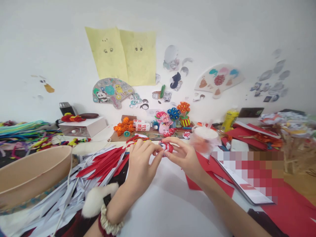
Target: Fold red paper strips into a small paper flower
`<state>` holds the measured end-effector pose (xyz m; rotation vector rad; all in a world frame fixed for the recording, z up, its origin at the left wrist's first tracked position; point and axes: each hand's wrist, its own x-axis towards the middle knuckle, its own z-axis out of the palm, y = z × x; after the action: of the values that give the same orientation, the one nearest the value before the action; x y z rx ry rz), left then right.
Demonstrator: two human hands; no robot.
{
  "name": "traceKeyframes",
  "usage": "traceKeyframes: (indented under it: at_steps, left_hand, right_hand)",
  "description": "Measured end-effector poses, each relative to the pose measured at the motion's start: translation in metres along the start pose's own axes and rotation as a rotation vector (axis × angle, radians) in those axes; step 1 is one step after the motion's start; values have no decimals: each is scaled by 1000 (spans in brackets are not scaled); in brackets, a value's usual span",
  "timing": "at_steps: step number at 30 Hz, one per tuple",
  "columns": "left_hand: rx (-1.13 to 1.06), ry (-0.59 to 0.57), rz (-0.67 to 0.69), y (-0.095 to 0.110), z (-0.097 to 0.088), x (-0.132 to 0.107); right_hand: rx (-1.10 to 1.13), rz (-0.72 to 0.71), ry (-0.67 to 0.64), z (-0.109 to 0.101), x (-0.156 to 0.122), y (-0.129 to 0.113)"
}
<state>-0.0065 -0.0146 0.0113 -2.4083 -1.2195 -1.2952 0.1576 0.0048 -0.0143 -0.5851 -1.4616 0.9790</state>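
A small red and white ball of folded paper [167, 149] is held up over the white work surface [170, 210]. My left hand [142, 163] pinches its left side between thumb and forefinger. On the other side, the thumb and fingers of my right hand [185, 158] close around the ball. The fingers cover part of it, so its full shape is hidden. Similar red and white pieces [169, 132] lie just behind, with another ball [186, 135] to their right.
Red paper strips [105, 164] and white strips [63, 194] pile up at left, beside a beige basin [34, 164]. A blurred white cup [206, 135] stands behind my right hand. Red sheets [291, 204] and a partly pixelated tablet-like screen [247, 189] lie at right. Pipe-cleaner flowers [174, 113] line the back.
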Motion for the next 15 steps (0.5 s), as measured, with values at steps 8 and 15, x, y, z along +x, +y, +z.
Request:
traceKeyframes:
  at_steps: [8, 15]
  left_hand:
    - [-63, -55, -35, 0, -1, 2]
    - [31, -35, 22, -1, -1, 0]
  right_hand:
    - [45, 40, -4, 2, -1, -4]
    - [154, 131, -10, -1, 0, -2]
